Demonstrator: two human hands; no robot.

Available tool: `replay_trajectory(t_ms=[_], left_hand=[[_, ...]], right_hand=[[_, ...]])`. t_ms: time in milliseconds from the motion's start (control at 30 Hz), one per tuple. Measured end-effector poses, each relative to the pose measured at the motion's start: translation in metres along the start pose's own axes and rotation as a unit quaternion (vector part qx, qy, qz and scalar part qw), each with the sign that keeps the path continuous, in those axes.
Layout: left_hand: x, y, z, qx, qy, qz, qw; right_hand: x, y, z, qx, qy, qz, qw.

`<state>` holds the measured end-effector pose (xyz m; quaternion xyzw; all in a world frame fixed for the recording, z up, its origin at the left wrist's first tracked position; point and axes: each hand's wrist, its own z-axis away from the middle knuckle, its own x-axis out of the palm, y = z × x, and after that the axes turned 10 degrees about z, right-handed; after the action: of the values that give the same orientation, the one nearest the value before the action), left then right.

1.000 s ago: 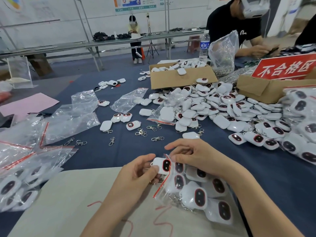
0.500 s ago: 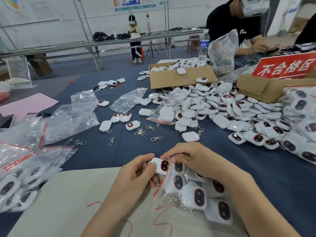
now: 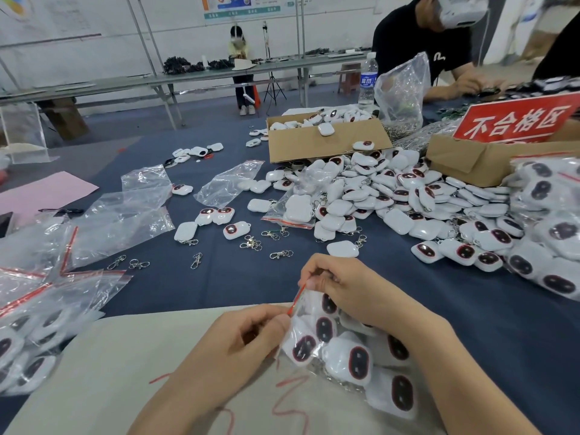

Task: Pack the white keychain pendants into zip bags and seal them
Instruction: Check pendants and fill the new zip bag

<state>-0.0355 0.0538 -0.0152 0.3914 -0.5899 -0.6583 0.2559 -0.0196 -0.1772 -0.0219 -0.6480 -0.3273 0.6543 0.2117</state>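
On the near edge of the table, over a beige sheet (image 3: 110, 372), a clear zip bag (image 3: 337, 343) is gripped by both hands. The left hand (image 3: 248, 337) is curled, thumb and forefinger pinched on the near end of the bag's red zip strip (image 3: 296, 298). The right hand (image 3: 351, 290) is curled over the far end, fingertips clamped on the same strip. Whether the strip is pressed closed along its whole length cannot be told.

Inside the bag, six dark oval faces of white keychain pendants (image 3: 357, 364) are counted; any others are hidden under the right hand and wrist.

Farther off, a big loose heap of pendants (image 3: 392, 196) is spread over the blue cloth (image 3: 219, 277), too many to count. Two cardboard boxes (image 3: 326, 141) are seen behind it, the right one carrying a red sign (image 3: 518, 120) and cut off by the frame. At least six loose metal clasps (image 3: 281, 254) are scattered mid-table. Empty clear bags (image 3: 119, 221) lie to the left. Filled bags (image 3: 28, 334) are piled near left and at the right edge, both piles cropped and blurred.
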Motion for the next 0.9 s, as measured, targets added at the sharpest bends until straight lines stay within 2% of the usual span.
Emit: replay_trajectory(t_ms=[200, 300, 367, 433, 533, 633, 700, 800, 900], left_hand=[[0.009, -0.009, 0.0, 0.056, 0.049, -0.125, 0.989], [0.006, -0.011, -0.003, 0.083, 0.067, -0.148, 0.983], [0.005, -0.013, -0.002, 0.088, 0.065, -0.149, 0.983], [0.005, -0.017, -0.002, 0.073, 0.055, -0.131, 0.987], [0.004, -0.018, -0.001, 0.053, 0.046, -0.12, 0.99], [0.003, -0.018, 0.0, 0.051, 0.055, -0.136, 0.988], [0.003, -0.017, 0.0, 0.06, 0.067, -0.153, 0.984], [0.004, -0.016, 0.0, 0.071, 0.116, -0.156, 0.978], [0.002, -0.018, -0.003, 0.07, 0.175, -0.153, 0.97]], right_hand=[[0.001, -0.001, 0.0, 0.003, 0.006, -0.011, 1.0], [-0.005, 0.0, 0.001, -0.001, 0.028, -0.032, 0.999], [-0.011, 0.005, 0.001, 0.012, 0.091, -0.023, 0.996], [-0.019, 0.012, 0.002, 0.035, 0.188, 0.005, 0.981], [-0.028, 0.024, 0.003, 0.09, 0.287, 0.108, 0.947], [-0.031, 0.036, 0.007, 0.199, 0.259, 0.274, 0.904], [-0.032, 0.041, 0.01, 0.264, 0.21, 0.306, 0.891], [-0.031, 0.043, 0.01, 0.284, 0.183, 0.322, 0.885], [-0.032, 0.041, 0.01, 0.265, 0.208, 0.298, 0.893]])
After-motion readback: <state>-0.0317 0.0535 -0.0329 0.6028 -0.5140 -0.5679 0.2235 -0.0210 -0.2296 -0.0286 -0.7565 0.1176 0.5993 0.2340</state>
